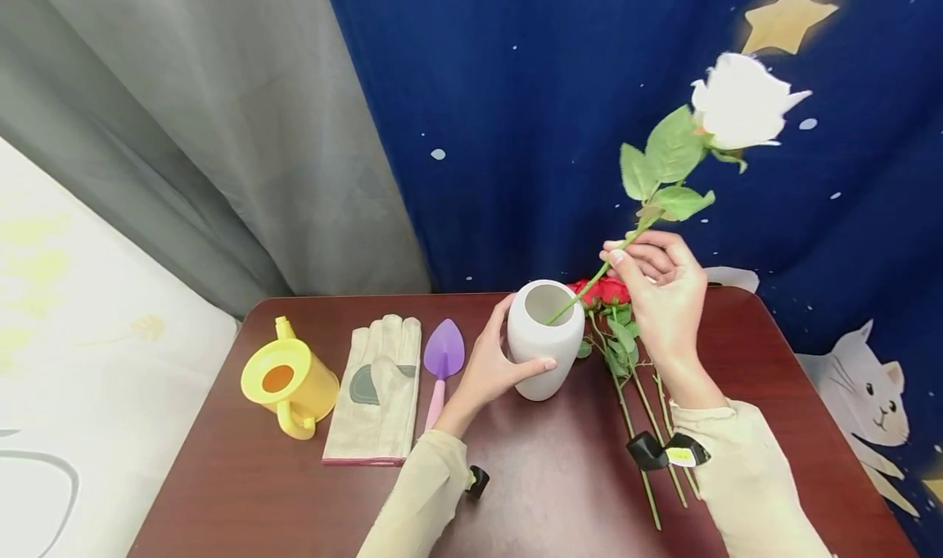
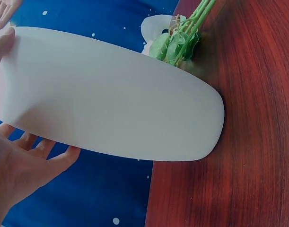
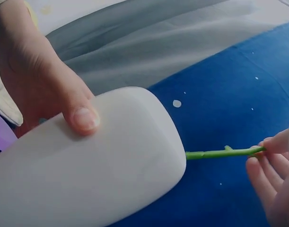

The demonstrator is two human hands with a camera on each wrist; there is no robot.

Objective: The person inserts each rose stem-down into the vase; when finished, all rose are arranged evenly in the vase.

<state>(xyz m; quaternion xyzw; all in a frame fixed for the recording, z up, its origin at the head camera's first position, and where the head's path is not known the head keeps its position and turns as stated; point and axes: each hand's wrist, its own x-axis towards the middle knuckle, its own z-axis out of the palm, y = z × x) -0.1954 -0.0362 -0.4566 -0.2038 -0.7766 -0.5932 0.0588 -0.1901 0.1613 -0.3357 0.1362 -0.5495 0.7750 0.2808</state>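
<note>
In the head view a white vase (image 1: 543,360) stands upright on the table, gripped around its left side by my left hand (image 1: 492,371). My right hand (image 1: 666,296) pinches the green stem of a white rose (image 1: 740,104), above and right of the vase. The stem slants down, its lower end inside the vase mouth. The right wrist view shows the stem (image 3: 217,153) crossing the vase rim, with fingertips of the right hand (image 3: 274,175) around it. Under the right forearm lie several red roses (image 1: 600,290), their stems toward the front, partly hidden.
Left of the vase lie a purple trowel (image 1: 444,351) with a pink handle and a pair of cream gloves (image 1: 377,390). A yellow watering can (image 1: 290,378) stands at the far left. Behind the brown table (image 1: 243,492) hang grey and blue curtains (image 1: 516,132).
</note>
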